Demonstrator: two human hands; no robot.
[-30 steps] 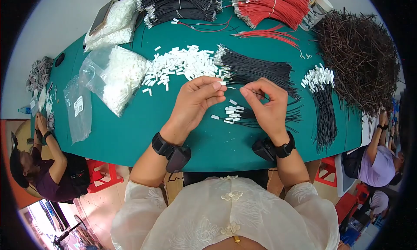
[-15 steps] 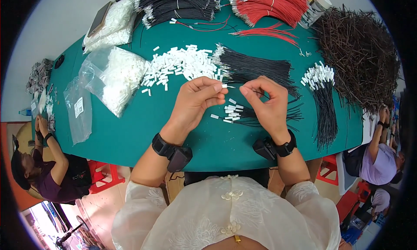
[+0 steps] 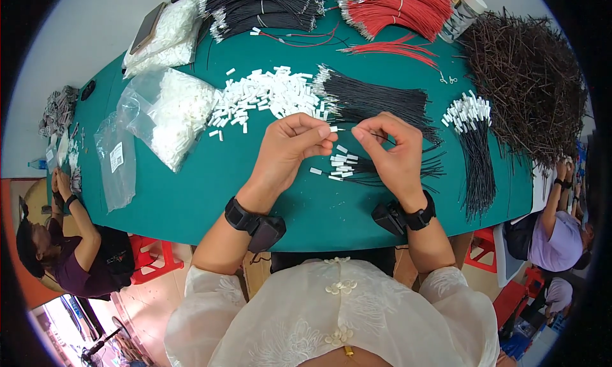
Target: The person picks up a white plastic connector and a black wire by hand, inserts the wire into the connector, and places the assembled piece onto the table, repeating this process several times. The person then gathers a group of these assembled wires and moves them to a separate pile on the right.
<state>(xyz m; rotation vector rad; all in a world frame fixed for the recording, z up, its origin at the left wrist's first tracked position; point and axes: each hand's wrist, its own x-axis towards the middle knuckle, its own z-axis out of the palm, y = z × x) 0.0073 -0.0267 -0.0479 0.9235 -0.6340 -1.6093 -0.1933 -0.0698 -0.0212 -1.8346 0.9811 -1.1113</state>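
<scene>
My left hand (image 3: 294,144) pinches a small white connector housing (image 3: 333,129) between thumb and forefinger. Facing it, my right hand (image 3: 393,147) grips a thin black wire, its metal end pointing at the housing. Whether the wire tip is inside the housing is too small to tell. Just below, a small group of black wires with white housings (image 3: 342,164) on their ends lies on the table. Beyond my hands are a spread pile of loose white housings (image 3: 274,93) and a bundle of black wires (image 3: 382,96) with bare metal ends.
On the green table (image 3: 306,220), a finished-looking bundle (image 3: 475,156) of housed black wires lies right, near a brown tangled heap (image 3: 523,80). Plastic bags of white housings (image 3: 175,118) stand left. Black bundles (image 3: 261,10) and red bundles (image 3: 395,10) lie at the back. Other people sit at both sides.
My left hand has shifted very slightly to the right with the housing, toward my right hand. My right hand stays in place.
</scene>
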